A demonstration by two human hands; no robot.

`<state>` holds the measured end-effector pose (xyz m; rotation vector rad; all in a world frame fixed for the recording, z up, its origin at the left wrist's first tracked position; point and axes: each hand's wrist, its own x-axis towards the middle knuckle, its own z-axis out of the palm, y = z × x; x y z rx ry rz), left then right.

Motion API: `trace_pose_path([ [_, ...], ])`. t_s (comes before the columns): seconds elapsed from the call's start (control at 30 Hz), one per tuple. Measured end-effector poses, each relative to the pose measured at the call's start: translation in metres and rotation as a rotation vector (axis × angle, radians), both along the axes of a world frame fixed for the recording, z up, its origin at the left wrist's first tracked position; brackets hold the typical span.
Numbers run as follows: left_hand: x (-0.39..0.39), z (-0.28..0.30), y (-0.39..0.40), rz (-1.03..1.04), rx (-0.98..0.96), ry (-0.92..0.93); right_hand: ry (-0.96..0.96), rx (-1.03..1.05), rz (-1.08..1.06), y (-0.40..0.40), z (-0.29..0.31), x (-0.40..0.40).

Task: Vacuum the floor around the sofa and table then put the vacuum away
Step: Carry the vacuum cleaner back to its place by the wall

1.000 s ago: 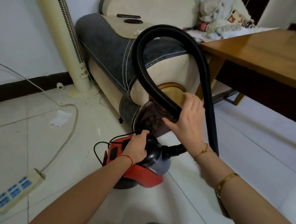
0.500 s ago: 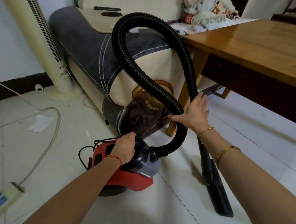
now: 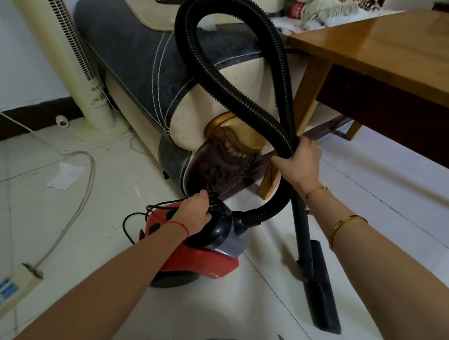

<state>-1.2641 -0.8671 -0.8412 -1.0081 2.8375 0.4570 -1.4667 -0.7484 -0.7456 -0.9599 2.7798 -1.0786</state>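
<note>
Black hose [image 3: 218,82] in right hand [image 3: 301,165]

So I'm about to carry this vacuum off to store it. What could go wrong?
The looped hose, pinched in the right hand, may spring loose. The floor nozzle trails on the tiles and could snag the table leg. The black cord, bunched under the left hand, might trip you.
</note>
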Motion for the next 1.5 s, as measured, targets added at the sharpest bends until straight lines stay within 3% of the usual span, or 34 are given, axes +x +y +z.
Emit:
trace_pose_path([
  [0.33,0.004,0.012,-0.009,-0.205,-0.105,-0.194,-0.118,-0.261,-0.060,-0.003,-0.010,0.001],
  [0.53,0.010,0.010,-0.016,-0.285,-0.180,-0.190,-0.094,-0.229,-0.017,-0.008,-0.018,-0.001],
  [0.87,0.021,0.039,-0.009,-0.258,0.008,-0.319,-0.084,-0.210,0.154,-0.004,0.012,0.031],
  [1.1,0.059,0.129,0.006,-0.181,0.058,-0.334,-0.150,-0.224,0.281,-0.006,0.114,0.058],
  [1.5,0.134,0.436,0.035,-0.062,0.148,-0.314,-0.269,-0.159,0.358,-0.011,0.411,0.120],
])
